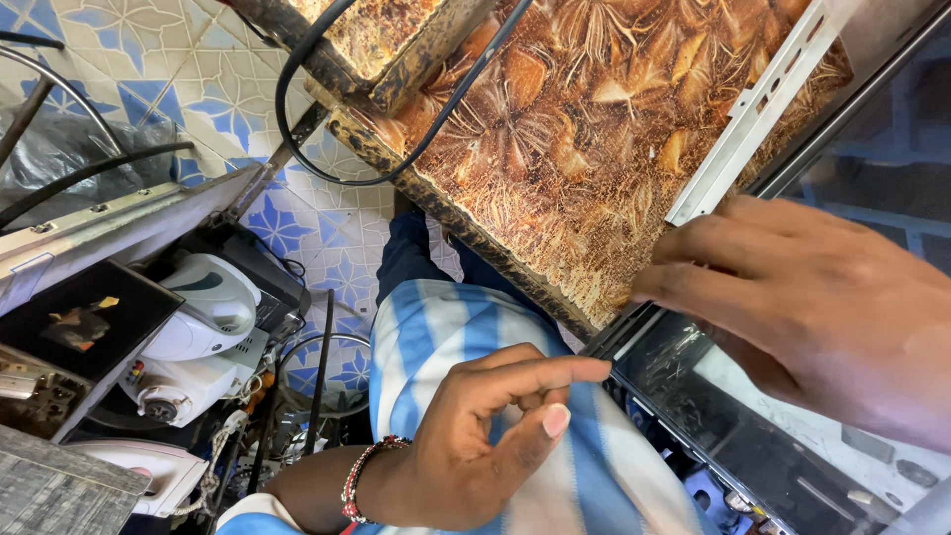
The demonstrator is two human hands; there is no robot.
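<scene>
The right hand (822, 317) fills the right side of the frame, palm down, fingers stretched leftward. Its fingertips (654, 287) rest where the lower edge of the bench (555, 149) meets the dark frame (634, 332) of a glass panel (723, 416). The grip is released: the fingers lie flat and close on nothing.

The left hand (485, 426) sits in the lower middle of the frame, over the striped shirt (436, 337). Its fingers are half curled, the forefinger pointing right toward the frame's near end, the thumb raised. It holds nothing and touches nothing; a gap shows between it and the frame. A beaded bracelet (362, 476) circles its wrist.

The glass panel slants from centre to the lower right corner, below the right hand, partly hidden by it. The bench covers the upper middle, under a worn brown patterned cloth. A white metal rail (753, 109) lies across it in the upper right, just above the right hand. A black cable (396, 129) loops over the bench's left edge.

At the left, white appliances (198, 337) are piled on the floor. Blue and white floor tiles (198, 59) show in the upper left.
</scene>
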